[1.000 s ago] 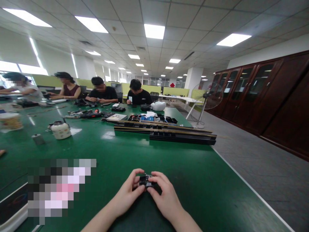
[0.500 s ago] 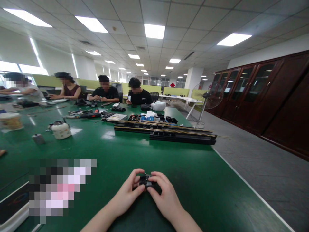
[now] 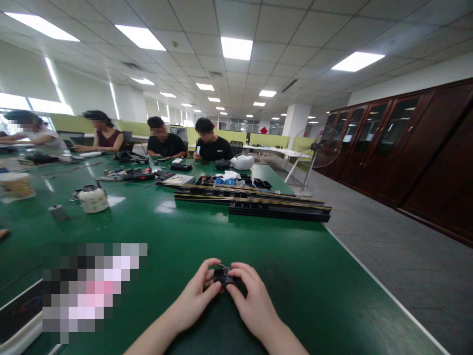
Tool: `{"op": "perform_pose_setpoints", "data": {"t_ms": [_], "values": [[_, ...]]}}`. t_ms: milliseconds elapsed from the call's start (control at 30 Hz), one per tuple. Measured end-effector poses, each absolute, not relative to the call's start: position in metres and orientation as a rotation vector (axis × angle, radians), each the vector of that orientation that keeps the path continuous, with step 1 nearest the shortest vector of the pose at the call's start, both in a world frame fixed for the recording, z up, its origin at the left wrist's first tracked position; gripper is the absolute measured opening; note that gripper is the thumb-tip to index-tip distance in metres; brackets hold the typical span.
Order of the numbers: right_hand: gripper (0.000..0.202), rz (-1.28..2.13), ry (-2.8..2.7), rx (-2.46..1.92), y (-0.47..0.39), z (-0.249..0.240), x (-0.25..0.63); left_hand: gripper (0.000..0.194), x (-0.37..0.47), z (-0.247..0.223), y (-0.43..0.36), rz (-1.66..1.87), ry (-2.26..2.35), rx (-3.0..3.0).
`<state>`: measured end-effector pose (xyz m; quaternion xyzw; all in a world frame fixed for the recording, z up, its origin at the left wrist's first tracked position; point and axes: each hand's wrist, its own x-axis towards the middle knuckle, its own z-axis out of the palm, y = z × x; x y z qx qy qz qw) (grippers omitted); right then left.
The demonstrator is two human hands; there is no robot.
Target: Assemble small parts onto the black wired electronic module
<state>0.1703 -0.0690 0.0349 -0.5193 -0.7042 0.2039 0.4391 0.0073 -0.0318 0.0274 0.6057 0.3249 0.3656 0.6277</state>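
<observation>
A small black part (image 3: 222,277) is held between both hands, low in the middle of the head view, over the green table (image 3: 177,246). My left hand (image 3: 201,288) grips its left side, with the thumb at the near edge and the index finger over the far edge. From the right, my right hand (image 3: 247,286) holds the same part, fingertips on top and thumb at the near side. The fingers hide much of it, and its fine detail is too small to make out.
Long black rails (image 3: 277,211) with thin rods lie across the table ahead. A white pot (image 3: 93,199) and a grey metal block (image 3: 58,213) stand at the left. Tools and boxes lie farther back. Several people sit at the far side. A pixelated patch covers the near left.
My hands and the black part have barely moved. Across the table, the person in black, third from the left, has shifted slightly to the right.
</observation>
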Motion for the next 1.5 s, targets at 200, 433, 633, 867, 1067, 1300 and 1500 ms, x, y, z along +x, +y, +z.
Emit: {"op": "perform_pose_setpoints", "data": {"t_ms": [200, 433, 633, 867, 1067, 1300, 1500], "values": [[0.017, 0.424, -1.725, -1.279, -0.068, 0.033, 0.172, 0.041, 0.008, 0.027, -0.031, 0.856, 0.772, 1.381], [0.018, 0.309, -1.655, -1.373, -0.067, 0.029, 0.175, 0.041, 0.008, 0.025, -0.031, 0.865, 0.787, 1.372], [0.018, 0.251, -1.589, -1.385, -0.064, 0.027, 0.177, 0.042, 0.008, 0.024, -0.031, 0.848, 0.790, 1.397], [0.021, 0.234, -1.433, -1.451, -0.060, 0.023, 0.182, 0.042, 0.008, 0.025, -0.031, 0.839, 0.793, 1.416], [0.023, 0.203, -1.315, -1.487, -0.057, 0.023, 0.185, 0.041, 0.006, 0.022, -0.030, 0.827, 0.796, 1.440], [0.023, 0.136, -1.279, -1.479, -0.056, 0.023, 0.187, 0.042, 0.005, 0.022, -0.030, 0.820, 0.799, 1.448], [0.022, 0.095, -1.271, -1.475, -0.055, 0.020, 0.187, 0.043, 0.005, 0.018, -0.028, 0.827, 0.783, 1.431]]}}
